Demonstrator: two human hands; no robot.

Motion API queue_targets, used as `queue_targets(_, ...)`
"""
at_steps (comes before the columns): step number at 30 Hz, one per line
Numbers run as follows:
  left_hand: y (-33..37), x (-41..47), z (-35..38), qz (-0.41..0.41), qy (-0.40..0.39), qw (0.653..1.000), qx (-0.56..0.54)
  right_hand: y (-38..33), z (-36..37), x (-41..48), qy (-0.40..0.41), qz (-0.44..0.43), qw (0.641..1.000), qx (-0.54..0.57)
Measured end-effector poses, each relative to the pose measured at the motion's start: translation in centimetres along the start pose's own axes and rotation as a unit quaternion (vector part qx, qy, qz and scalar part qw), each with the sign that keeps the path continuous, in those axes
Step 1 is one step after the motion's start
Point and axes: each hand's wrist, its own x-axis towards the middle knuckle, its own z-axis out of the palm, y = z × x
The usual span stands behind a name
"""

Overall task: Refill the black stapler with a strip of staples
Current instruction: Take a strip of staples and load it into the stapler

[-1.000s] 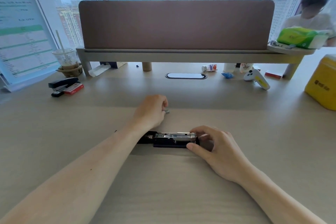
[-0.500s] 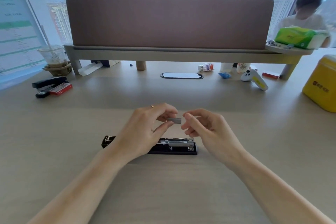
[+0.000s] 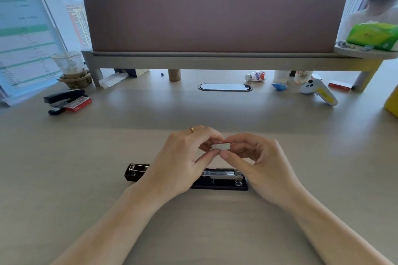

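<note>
The black stapler (image 3: 221, 179) lies flat on the wooden desk, folded wide open, its silver staple channel facing up; my hands hide its middle. Just above it, a short silver strip of staples (image 3: 220, 146) is pinched from both ends. My left hand (image 3: 183, 161), with a ring on one finger, holds the strip's left end between thumb and fingers. My right hand (image 3: 260, 163) holds the right end the same way.
At the far left lie a second black stapler (image 3: 64, 97) and a red staple box (image 3: 78, 104), beside a plastic cup (image 3: 72, 66). A desk riser with a brown panel (image 3: 213, 19) spans the back. A white-yellow handheld device (image 3: 321, 92) and small items sit at right. Another person sits beyond.
My left hand picked the strip off the desk and my right hand left the stapler. Both hands now hold the strip together, slightly closer than half a second ago.
</note>
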Motion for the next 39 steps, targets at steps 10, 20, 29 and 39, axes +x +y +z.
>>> queue_targets(10,-0.3,-0.1,0.1,-0.113,0.035,0.989,-0.093,0.0,0.1,0.0,0.044,0.003,0.998,0.033)
queue_targets(20,-0.5,0.0,-0.1,-0.184,0.020,0.962,-0.202,-0.2,0.1,0.0,0.037,-0.018,0.998,0.047)
queue_targets(29,-0.2,-0.3,-0.3,-0.153,0.024,0.969,-0.192,-0.4,-0.2,-0.1,0.043,-0.050,0.997,0.031)
queue_targets(39,-0.1,-1.0,-0.7,-0.086,0.020,0.989,-0.117,-0.4,-0.6,-1.0,0.016,-0.077,0.997,-0.025)
